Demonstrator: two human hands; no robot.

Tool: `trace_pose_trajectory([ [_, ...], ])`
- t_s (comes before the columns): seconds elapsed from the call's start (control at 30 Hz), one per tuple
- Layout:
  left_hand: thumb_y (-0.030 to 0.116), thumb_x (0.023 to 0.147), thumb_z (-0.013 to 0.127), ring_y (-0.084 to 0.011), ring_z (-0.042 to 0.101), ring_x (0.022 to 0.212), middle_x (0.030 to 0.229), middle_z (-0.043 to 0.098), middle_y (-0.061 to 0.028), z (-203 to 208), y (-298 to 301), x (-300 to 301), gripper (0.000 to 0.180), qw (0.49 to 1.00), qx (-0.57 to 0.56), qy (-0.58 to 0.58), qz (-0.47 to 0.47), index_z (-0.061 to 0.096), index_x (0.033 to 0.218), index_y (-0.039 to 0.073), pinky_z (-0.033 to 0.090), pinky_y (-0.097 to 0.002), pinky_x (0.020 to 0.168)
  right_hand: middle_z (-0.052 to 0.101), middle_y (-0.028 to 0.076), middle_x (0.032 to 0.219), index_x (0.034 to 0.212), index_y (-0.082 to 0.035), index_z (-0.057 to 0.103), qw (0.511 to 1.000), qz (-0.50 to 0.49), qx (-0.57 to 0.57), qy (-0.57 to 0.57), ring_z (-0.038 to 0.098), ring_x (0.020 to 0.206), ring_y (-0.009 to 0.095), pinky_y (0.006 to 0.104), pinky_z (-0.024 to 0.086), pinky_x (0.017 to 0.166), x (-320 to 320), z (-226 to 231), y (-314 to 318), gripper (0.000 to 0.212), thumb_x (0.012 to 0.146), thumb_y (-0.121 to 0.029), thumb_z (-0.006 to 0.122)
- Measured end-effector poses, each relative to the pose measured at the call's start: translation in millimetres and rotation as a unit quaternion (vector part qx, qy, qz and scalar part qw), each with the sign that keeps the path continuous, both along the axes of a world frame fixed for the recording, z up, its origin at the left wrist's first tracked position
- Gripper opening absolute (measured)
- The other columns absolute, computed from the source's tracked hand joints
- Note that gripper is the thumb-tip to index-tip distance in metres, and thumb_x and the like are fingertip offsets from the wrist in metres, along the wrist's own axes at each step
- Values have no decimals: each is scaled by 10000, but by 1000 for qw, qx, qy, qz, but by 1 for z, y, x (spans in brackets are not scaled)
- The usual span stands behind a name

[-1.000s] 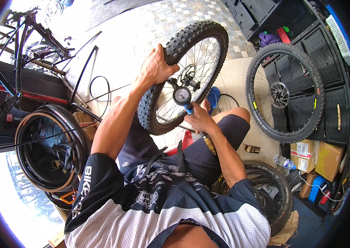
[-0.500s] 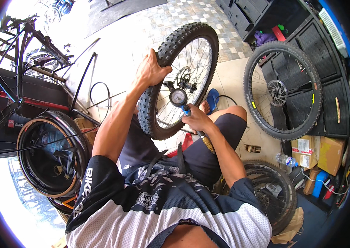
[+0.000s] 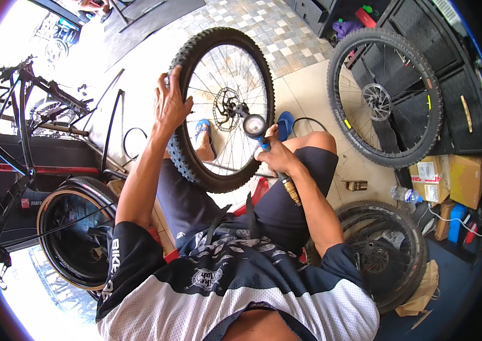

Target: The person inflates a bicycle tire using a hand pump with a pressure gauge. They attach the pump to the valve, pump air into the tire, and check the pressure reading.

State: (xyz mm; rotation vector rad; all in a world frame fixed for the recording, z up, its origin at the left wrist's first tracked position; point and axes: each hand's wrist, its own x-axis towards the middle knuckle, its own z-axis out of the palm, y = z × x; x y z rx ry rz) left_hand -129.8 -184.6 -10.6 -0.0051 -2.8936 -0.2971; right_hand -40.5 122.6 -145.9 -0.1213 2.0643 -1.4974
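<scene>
A bicycle wheel with a knobby black tyre, spokes and a brake disc stands upright between my legs. My left hand grips the tyre at its left side, fingers over the tread and thumb toward the rim. In my right hand, closed round its blue handle, is a tyre inflator with a round dial gauge. The gauge is in front of the wheel's right part, just right of the hub. A brass-coloured hose fitting sticks out below the right hand. Whether the inflator is joined to the valve I cannot tell.
Another wheel leans on black drawers at the right. More wheels lie at lower right beside cardboard boxes and a plastic bottle. Left are a bike frame and stacked tyres. A blue slipper lies ahead.
The wheel has turned to face me more and shifted left in view, the left hand with it. The right hand still holds the inflator, its gauge now slightly higher and to the right.
</scene>
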Motion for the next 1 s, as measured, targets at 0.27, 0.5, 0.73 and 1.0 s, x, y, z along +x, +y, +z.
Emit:
trace_pose_trajectory([
  [0.27,201,709,853,-354,228,1529,1565,395,-175,-30,-58,0,256,941,-283,-76,-169,800,945,117,154,-608,1233,62,310,1277,1307,124,267,993,-41,-73,-87,17,1146,352,332,323,947,-10,-14,19,711,812,-213,650],
  [0.5,207,816,733,-261,503,1201,1242,636,-112,-48,-64,-8,135,881,-398,-147,-211,807,814,95,289,-486,1115,610,258,722,1090,131,488,993,-57,-59,-85,635,578,350,438,569,603,-7,23,14,467,827,-233,615],
  [0.73,253,804,772,-265,516,1125,903,695,-48,-56,-70,-4,162,895,-371,-152,-197,794,856,101,283,-501,1097,615,216,647,1110,122,481,998,-41,-33,-37,627,451,312,418,543,472,-10,25,11,452,843,-217,614],
  [1.0,261,851,735,-278,529,1117,942,709,-48,-64,-74,3,148,908,-357,-149,-164,799,889,134,248,-554,1109,621,211,658,1161,120,452,995,-29,-49,-78,632,457,301,414,533,432,-11,33,10,487,859,-222,624],
])
